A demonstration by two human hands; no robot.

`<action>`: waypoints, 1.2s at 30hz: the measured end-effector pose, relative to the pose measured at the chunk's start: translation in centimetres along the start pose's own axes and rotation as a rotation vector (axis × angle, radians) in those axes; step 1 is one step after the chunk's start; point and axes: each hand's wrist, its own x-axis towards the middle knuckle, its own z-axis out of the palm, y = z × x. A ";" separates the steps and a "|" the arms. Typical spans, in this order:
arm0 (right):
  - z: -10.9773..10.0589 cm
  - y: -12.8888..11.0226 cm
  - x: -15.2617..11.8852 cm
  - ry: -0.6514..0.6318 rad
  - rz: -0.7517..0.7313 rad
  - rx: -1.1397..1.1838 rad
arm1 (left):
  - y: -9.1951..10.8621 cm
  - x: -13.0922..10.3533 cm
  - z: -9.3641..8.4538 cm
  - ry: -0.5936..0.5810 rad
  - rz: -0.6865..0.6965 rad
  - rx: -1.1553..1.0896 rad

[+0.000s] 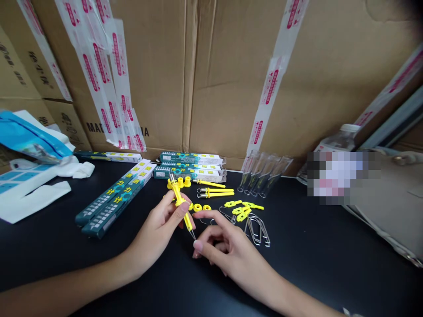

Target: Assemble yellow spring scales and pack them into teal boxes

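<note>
My left hand is closed round a yellow plastic rod, which tilts with its metal top up and to the left. A thin metal wire sticks out of the rod's lower end, and my right hand pinches its tip between thumb and finger. Just behind the hands lie yellow rings, yellow rods with metal ends and small flat yellow pieces. Bent metal wires rest to the right of my right hand. Several clear tubes stand farther back.
Long green and white boxes lie at the left, others at the back against cardboard. White and blue packaging is at the far left. A plastic bottle and a beige bag are at the right.
</note>
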 end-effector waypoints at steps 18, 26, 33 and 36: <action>0.1 -0.2 -0.4 0.016 -0.093 -0.051 | 0.3 0.1 0.0 -0.045 -0.011 0.008; 0.1 -0.3 -0.6 0.038 -0.099 -0.133 | 0.2 0.1 0.1 -0.029 -0.095 -0.083; 0.1 -0.9 -0.8 0.048 -0.092 -0.187 | 0.5 -0.1 -0.2 0.057 -0.022 0.044; 0.1 -0.8 -0.7 0.056 -0.100 -0.186 | 0.5 0.0 -0.4 0.086 0.053 0.099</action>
